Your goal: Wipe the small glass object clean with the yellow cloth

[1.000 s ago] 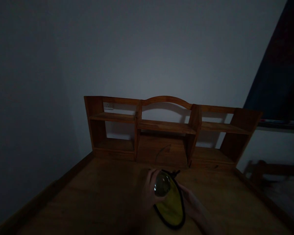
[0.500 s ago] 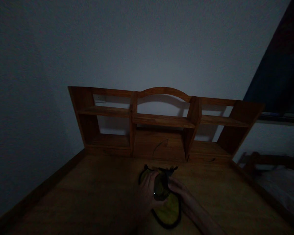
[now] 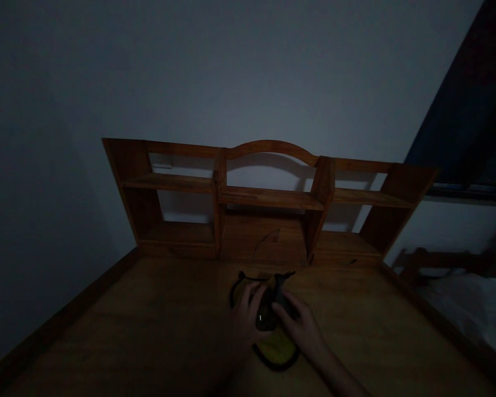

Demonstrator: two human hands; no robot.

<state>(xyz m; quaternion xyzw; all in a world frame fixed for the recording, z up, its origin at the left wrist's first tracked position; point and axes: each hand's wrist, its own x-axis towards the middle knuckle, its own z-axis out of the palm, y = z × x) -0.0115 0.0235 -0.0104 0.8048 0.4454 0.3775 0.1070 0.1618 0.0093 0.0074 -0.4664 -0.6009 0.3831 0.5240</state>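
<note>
The room is dim. On a wooden desk [image 3: 157,331] lies a yellow pouch with black edging [image 3: 278,353]. My left hand [image 3: 246,322] curls round a small round glassy object [image 3: 265,318] resting on the pouch. My right hand [image 3: 303,328] lies on the pouch's right side, fingers pressed on its fabric beside that object. The pouch's black cord ends [image 3: 285,275] stick out at its far end. What the round object is, I cannot make out.
A wooden shelf unit with an arched top [image 3: 268,198] stands at the desk's back against a pale wall. A raised wooden rim runs along the desk's left and right sides. Beyond the right edge are a dark wooden frame and pale bedding [image 3: 467,298].
The pouch was held up and open with the round object at its mouth; now it lies lower on the desk with both hands pressed over it. The view has tilted slightly upward.
</note>
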